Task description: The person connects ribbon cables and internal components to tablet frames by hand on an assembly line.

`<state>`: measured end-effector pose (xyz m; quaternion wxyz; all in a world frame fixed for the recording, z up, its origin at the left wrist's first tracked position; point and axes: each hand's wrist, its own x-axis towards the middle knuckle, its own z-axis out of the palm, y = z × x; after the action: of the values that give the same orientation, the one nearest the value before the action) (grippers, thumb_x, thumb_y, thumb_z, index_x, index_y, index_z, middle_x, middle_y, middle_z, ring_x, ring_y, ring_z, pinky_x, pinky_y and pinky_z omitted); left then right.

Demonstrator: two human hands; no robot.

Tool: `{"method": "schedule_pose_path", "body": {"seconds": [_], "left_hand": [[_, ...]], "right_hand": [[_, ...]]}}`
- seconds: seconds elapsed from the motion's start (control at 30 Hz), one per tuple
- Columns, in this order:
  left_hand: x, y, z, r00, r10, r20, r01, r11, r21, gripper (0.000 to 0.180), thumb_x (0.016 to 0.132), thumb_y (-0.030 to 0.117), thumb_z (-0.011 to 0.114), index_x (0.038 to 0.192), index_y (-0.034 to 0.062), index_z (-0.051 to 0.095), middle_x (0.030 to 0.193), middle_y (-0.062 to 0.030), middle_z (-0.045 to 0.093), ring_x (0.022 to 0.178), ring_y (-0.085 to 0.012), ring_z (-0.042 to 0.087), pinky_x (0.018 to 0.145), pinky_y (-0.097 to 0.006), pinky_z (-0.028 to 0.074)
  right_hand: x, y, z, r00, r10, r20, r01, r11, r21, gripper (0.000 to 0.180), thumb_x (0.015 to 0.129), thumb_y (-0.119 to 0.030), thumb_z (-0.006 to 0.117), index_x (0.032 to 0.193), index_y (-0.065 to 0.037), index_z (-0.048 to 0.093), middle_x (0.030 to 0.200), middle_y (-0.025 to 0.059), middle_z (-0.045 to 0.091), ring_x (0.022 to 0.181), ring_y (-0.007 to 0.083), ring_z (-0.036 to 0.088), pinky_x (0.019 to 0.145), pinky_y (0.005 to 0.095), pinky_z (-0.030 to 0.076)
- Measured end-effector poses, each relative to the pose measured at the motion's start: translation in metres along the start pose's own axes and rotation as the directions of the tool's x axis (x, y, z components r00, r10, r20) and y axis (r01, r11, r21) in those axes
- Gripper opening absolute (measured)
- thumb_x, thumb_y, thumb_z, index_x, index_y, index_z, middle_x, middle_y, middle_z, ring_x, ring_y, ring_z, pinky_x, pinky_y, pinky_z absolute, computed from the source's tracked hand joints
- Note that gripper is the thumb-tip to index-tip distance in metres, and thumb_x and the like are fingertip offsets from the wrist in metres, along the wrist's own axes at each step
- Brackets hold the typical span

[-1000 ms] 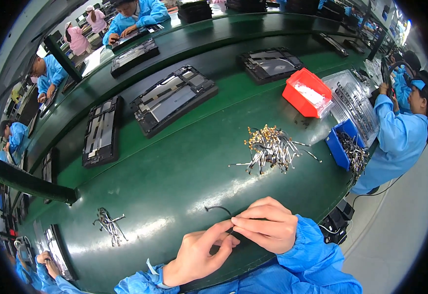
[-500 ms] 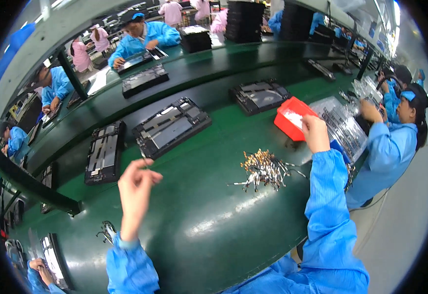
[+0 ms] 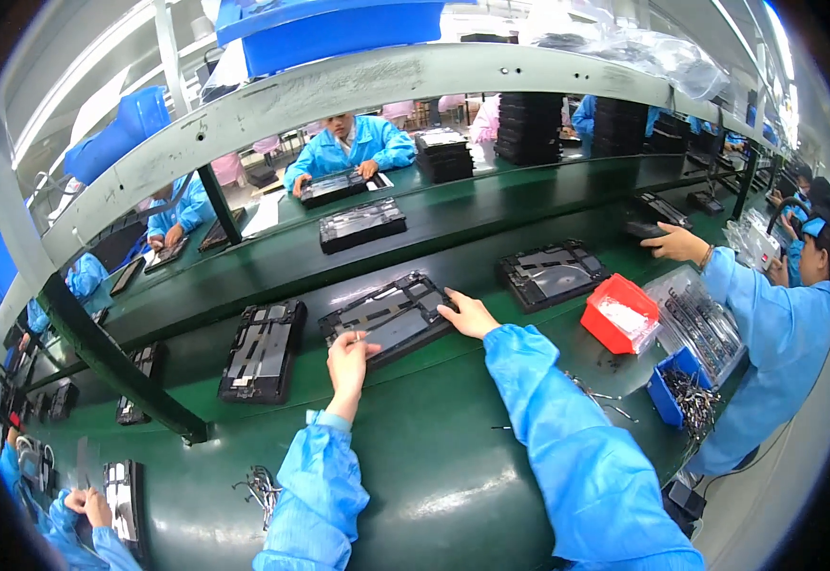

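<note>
An opened tablet (image 3: 391, 319), a flat black housing with grey panels inside, lies at a slant in front of me. My left hand (image 3: 346, 364) is at its near left edge, thumb and fingers pinched together. Whatever small thing they hold is too fine to make out. My right hand (image 3: 470, 315) holds the tablet by its right edge, fingers over the rim. A second opened tablet (image 3: 263, 350) lies to the left, and a third (image 3: 553, 273) to the right.
A red bin (image 3: 621, 314) with white bits stands right, near a clear plastic tray (image 3: 700, 319) and a blue bin (image 3: 678, 388) of small cables. Loose cables (image 3: 261, 493) lie near left. A co-worker's hand (image 3: 678, 244) reaches in at far right. A green post (image 3: 115, 362) rises left.
My right hand has left the red bin and moved left to the tablet's right edge. My left hand has come to the same tablet's near edge. The view has shifted.
</note>
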<state>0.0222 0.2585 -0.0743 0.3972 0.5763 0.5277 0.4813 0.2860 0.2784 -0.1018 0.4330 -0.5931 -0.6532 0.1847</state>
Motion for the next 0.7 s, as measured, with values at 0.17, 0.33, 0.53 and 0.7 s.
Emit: {"method": "schedule_pose_path", "body": {"seconds": [0.17,0.33,0.53,0.7], "left_hand": [[-0.040,0.058,-0.009,0.993,-0.048,0.106,0.083,0.929,-0.361,0.026,0.087,0.009,0.051,0.108,-0.0028,0.059,0.085,-0.0093,0.070,0.085,-0.0174,0.067,0.088,-0.032,0.049],[-0.218,0.116,-0.029,0.900,-0.250,0.357,0.395,0.812,-0.429,0.022,0.085,0.013,0.056,0.101,0.0003,0.063,0.089,-0.0056,0.069,0.089,-0.0145,0.063,0.083,-0.030,0.046],[-0.329,0.122,-0.031,0.584,-0.251,0.772,0.771,0.470,-0.431,0.023,0.097,0.010,0.048,0.117,-0.0024,0.052,0.093,-0.0131,0.066,0.095,-0.0200,0.063,0.090,-0.030,0.046],[-0.337,0.108,-0.076,0.514,-0.254,0.820,0.753,0.591,-0.289,0.020,0.096,0.002,0.051,0.115,-0.0017,0.052,0.089,-0.0122,0.068,0.088,-0.0145,0.062,0.085,-0.026,0.045]], "right_hand": [[0.012,-0.001,0.007,0.994,0.102,0.036,-0.107,0.974,0.202,0.064,0.079,-0.020,0.075,0.135,-0.005,0.047,0.125,0.0202,0.060,0.112,0.0335,0.061,0.096,0.0388,0.047],[-0.029,-0.054,-0.038,0.797,-0.108,0.594,-0.189,0.890,0.415,0.067,0.083,0.000,0.068,0.143,-0.010,0.040,0.134,0.0103,0.052,0.122,0.0200,0.050,0.097,0.0320,0.045],[-0.098,-0.102,-0.032,0.452,-0.244,0.858,-0.170,0.921,0.352,0.067,0.083,0.001,0.066,0.144,-0.013,0.041,0.136,0.0132,0.052,0.128,0.0227,0.047,0.103,0.0336,0.040],[-0.169,-0.168,-0.086,0.648,-0.504,0.571,0.473,0.854,0.217,0.053,0.079,0.002,0.063,0.131,-0.011,0.057,0.103,0.0110,0.062,0.099,0.0273,0.061,0.090,0.0340,0.051]]}}
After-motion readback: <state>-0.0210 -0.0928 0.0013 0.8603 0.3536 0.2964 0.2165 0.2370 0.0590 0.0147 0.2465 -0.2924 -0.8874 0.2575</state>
